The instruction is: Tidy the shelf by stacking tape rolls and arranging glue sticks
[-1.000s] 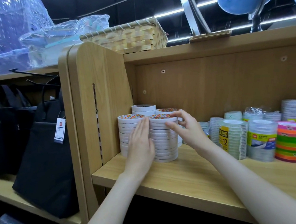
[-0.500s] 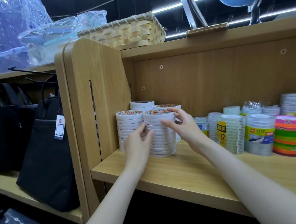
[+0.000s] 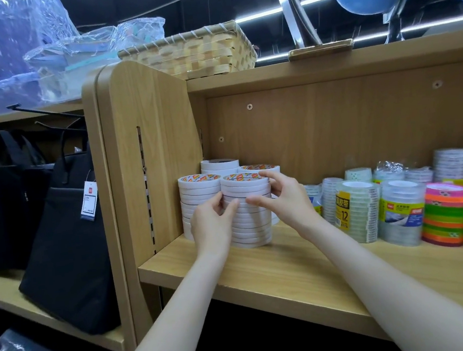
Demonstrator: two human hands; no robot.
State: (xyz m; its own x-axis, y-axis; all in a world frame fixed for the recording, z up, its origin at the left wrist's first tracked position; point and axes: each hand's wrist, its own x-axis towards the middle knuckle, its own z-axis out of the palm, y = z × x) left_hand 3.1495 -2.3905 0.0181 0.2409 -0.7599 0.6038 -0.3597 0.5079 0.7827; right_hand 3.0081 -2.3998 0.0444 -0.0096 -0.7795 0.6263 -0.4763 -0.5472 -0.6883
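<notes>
your left hand (image 3: 212,225) and right hand (image 3: 283,198) are both curled round the front white tape stack (image 3: 247,210) at the shelf (image 3: 291,269) left end, prob to square it up w/o toppling. 4 white stacks there: 2 front, 2 behind. no glue sticks visible.

Four white tape stacks (image 3: 247,210); two hands; one woven basket (image 3: 191,52).
</notes>
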